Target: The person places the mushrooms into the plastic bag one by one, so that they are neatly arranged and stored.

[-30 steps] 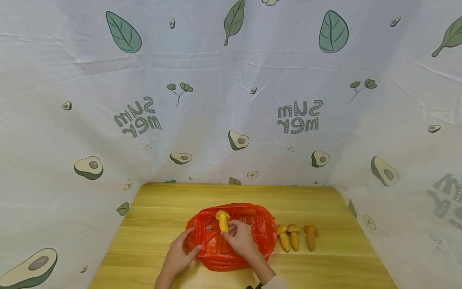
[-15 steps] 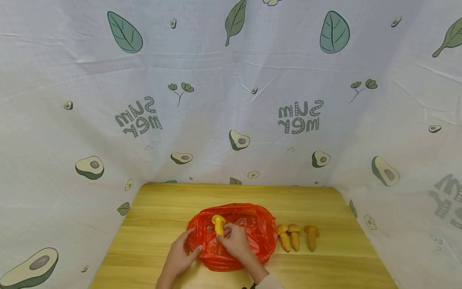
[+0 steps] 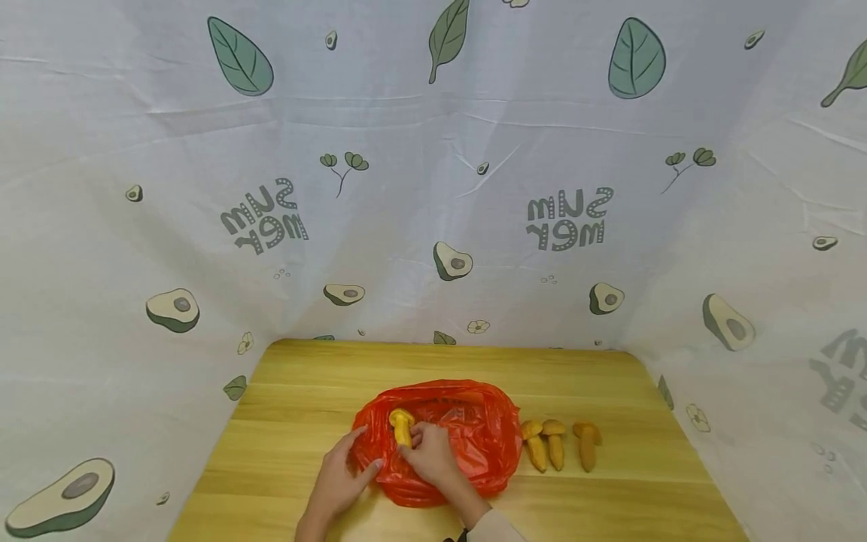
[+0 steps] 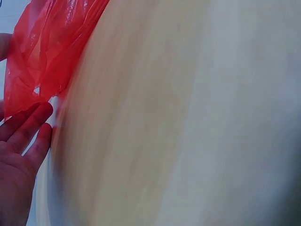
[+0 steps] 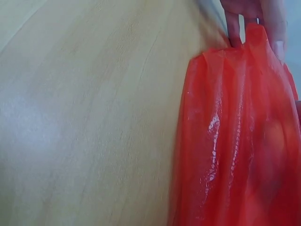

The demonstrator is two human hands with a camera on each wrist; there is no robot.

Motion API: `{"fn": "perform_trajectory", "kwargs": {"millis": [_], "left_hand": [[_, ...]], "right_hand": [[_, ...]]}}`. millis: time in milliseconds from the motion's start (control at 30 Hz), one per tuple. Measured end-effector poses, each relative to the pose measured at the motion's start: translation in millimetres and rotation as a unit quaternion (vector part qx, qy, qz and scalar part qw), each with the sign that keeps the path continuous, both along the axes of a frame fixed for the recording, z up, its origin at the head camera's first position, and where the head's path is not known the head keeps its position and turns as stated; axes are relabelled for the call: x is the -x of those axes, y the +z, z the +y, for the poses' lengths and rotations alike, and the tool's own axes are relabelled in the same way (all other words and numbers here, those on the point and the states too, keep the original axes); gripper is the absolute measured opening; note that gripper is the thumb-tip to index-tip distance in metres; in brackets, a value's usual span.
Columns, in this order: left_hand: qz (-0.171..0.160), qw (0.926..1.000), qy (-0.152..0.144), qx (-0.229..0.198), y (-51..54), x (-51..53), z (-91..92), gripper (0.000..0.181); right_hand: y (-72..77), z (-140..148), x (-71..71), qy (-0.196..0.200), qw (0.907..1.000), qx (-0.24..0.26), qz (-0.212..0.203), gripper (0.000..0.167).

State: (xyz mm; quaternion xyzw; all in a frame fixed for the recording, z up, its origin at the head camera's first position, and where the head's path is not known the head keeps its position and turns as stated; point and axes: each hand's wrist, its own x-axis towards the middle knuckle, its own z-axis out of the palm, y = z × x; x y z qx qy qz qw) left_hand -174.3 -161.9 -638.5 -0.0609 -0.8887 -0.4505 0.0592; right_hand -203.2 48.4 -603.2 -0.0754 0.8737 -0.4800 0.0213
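A red plastic bag lies with its mouth spread wide on the wooden table. Over the left part of that mouth, my right hand pinches a yellow mushroom by its stem, cap pointing away from me. My left hand holds the bag's left edge, its thumb on the near rim and its fingers farther back. In the left wrist view, the left fingers touch the red plastic. The right wrist view shows the bag's side with the left hand at its upper edge; the mushroom is hidden there.
To the right of the bag, two mushrooms lie side by side, and a third mushroom lies a little apart. The wooden table is enclosed by a white patterned cloth behind and at both sides.
My right hand has moved left and slightly toward me, carrying the mushroom to the left part of the bag's mouth. The left hand stays at the bag's edge.
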Motion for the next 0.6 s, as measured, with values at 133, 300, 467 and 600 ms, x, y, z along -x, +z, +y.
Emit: {"fn": "perform_trajectory", "kwargs": {"millis": [133,300,467,600], "left_hand": [[-0.002,1.0,0.002,0.003,-2.0,-0.1,-0.7,0.07],[0.014,0.9999,0.0,0.008,-2.5,0.1,-0.8,0.069],[0.014,0.9998,0.0,0.011,-2.9,0.5,-0.7,0.068],[-0.001,1.0,0.004,0.002,-1.7,0.3,-0.4,0.069]], "right_hand": [[-3.2,-4.5,1.8,0.0,0.9999,-0.007,-0.01,0.031],[-5.9,-7.8,1.9,0.001,0.9995,-0.023,-0.024,0.035],[-6.0,-8.4,2.4,0.003,0.9987,-0.041,-0.031,0.037],[-5.8,-8.2,3.1,0.008,0.9983,-0.044,-0.036,0.037]]}}
